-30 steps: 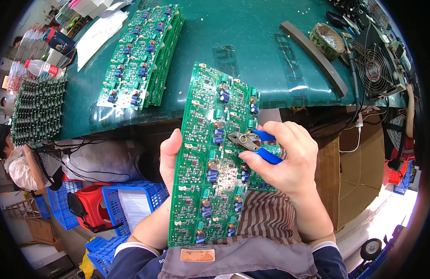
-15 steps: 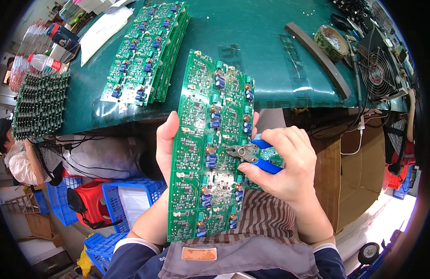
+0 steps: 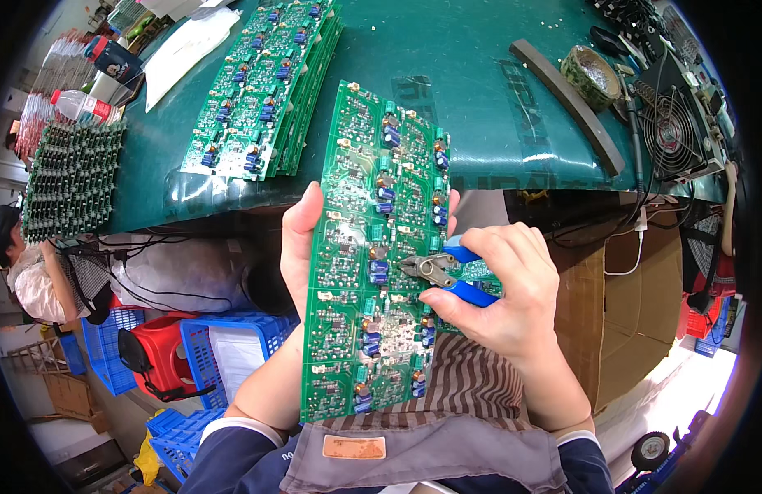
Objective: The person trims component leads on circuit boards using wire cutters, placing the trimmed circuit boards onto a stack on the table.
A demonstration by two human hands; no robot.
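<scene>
A long green circuit board panel (image 3: 340, 272), set with rows of blue capacitors and small parts, is tilted up in front of me past the table's near edge. My left hand (image 3: 300, 239) grips it from behind: the thumb shows at the left edge, fingertips at the right edge, and the rest is hidden. In my right hand (image 3: 512, 284) is a pair of wire cutters (image 3: 463, 276) with blue handles, held between thumb and fingers. Their jaw tips lie over the panel's middle, beside a capacitor; whether they touch a part I cannot tell.
Stacked panels (image 3: 257, 90) lie on the green table (image 3: 447, 49), with upright boards (image 3: 72, 181) at its left edge. A dark curved bar (image 3: 566, 107), a round tub (image 3: 591, 76) and a fan (image 3: 671, 123) are on the right. Blue crates (image 3: 233, 350) stand below left; a person (image 3: 39, 276) sits beyond.
The panel has shifted slightly upward and tilted a little in my left hand. The cutters have stayed nearly in place, their jaws now over a slightly different spot on the board.
</scene>
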